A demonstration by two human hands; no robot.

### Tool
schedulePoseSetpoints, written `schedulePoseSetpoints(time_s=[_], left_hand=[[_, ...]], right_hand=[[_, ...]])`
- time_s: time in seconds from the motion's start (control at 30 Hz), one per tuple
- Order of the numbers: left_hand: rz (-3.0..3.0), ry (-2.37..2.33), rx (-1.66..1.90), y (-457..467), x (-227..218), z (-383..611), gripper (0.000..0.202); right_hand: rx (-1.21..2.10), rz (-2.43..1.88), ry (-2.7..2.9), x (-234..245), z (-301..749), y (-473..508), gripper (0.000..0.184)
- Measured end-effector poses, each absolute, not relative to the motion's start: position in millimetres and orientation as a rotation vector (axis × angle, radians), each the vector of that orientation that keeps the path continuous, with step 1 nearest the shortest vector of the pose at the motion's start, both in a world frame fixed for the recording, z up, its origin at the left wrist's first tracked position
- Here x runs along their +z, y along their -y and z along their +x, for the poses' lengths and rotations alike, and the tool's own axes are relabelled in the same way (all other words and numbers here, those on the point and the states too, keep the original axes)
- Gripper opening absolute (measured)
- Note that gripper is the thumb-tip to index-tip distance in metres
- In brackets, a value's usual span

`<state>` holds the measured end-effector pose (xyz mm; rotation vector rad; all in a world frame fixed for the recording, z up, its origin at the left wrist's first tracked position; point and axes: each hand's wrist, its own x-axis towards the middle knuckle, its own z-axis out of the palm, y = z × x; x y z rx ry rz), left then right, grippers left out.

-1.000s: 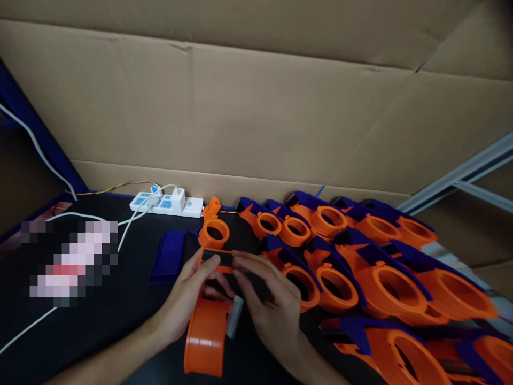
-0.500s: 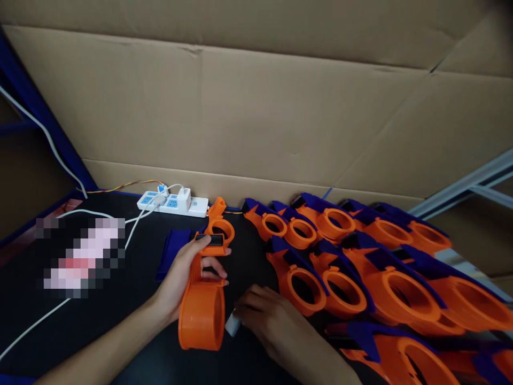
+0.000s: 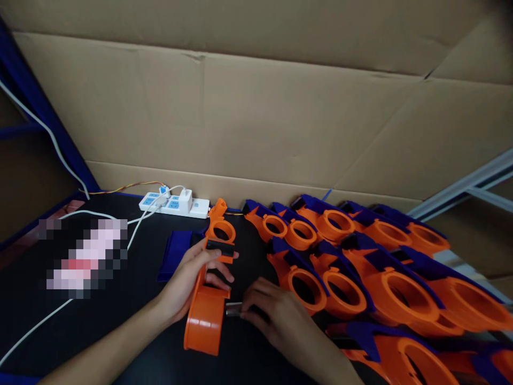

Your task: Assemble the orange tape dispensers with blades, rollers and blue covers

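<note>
My left hand is wrapped round an orange tape dispenser, its thumb on the black roller near the top. The dispenser's round hub points down towards me. Just right of it, my right hand pinches a small shiny metal piece, whose exact kind I cannot make out. That piece is close to the dispenser's edge; whether they touch is unclear. Behind my left hand lies another orange dispenser body, and dark blue flat parts are beside it.
Several orange and blue tape dispensers lie in rows on the right. A white power strip with plugs and cables sits at the back, before a cardboard wall. A blurred-out pink item is on the black table at left.
My left hand has shifted the dispenser slightly right and tilted it. My right hand has turned the metal piece from slanting downward to nearly level, pointing at the dispenser.
</note>
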<state>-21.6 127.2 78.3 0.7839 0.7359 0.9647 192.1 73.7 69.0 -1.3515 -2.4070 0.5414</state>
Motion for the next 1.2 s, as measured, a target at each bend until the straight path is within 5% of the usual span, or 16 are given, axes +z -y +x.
schedulePoseSetpoints(time_s=[0.33,0.87,1.2], left_hand=[[1.058,-0.678,0.885,-123,72,-17,0.031],[1.107,-0.697,0.848,-121,66,-14,0.031],[1.105,-0.72,0.824,-123,69,-18,0.033]], right_hand=[[0.439,-1.424,1.947,121,208,-83,0.008],[0.375,-1.308,2.082,124,196,-98,0.013],[0.814,-1.3,1.895,117,197,-119,0.008]])
